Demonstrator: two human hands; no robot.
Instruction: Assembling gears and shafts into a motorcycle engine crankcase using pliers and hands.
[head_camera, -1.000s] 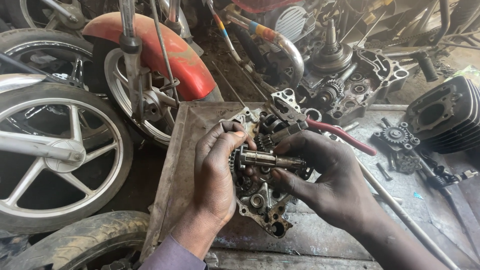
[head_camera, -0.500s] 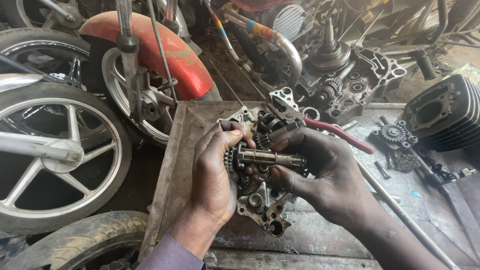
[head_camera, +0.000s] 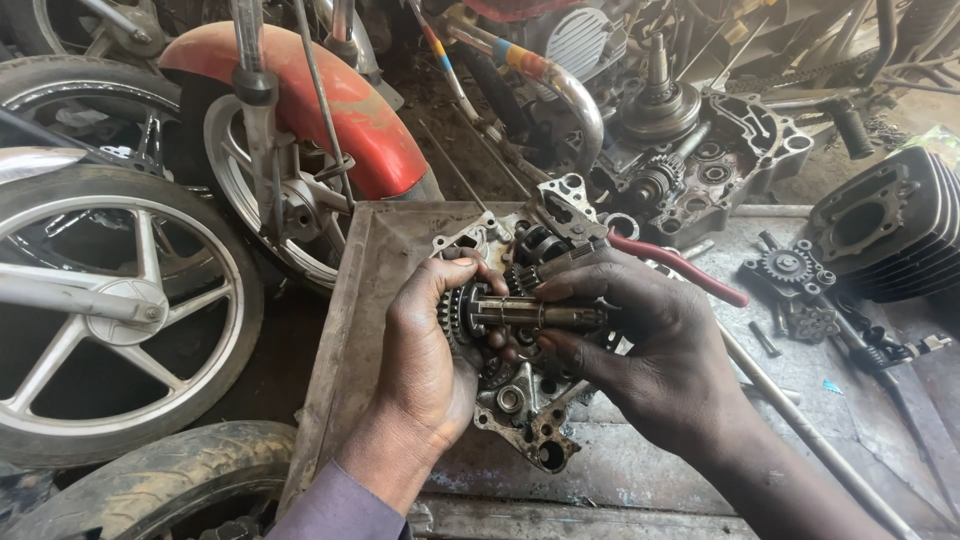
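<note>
My left hand (head_camera: 425, 365) and my right hand (head_camera: 650, 350) together hold a greasy gear shaft (head_camera: 535, 315) lying sideways over an open engine case half (head_camera: 520, 400). The left fingers grip the gear cluster at the shaft's left end. The right fingers and thumb pinch the shaft's bare right end. The case half rests in a shallow metal tray (head_camera: 370, 260) and is partly hidden under both hands.
Motorcycle wheels (head_camera: 110, 300) and a red mudguard (head_camera: 340, 110) crowd the left. Behind the tray stands another engine case (head_camera: 700, 160); a finned cylinder (head_camera: 885, 225), a sprocket part (head_camera: 785, 270), red-handled pliers (head_camera: 680, 270) and a long rod (head_camera: 810, 430) lie on the right.
Both hands have kept the shaft over the case; it has shifted only slightly, and the fingers have adjusted a little.
</note>
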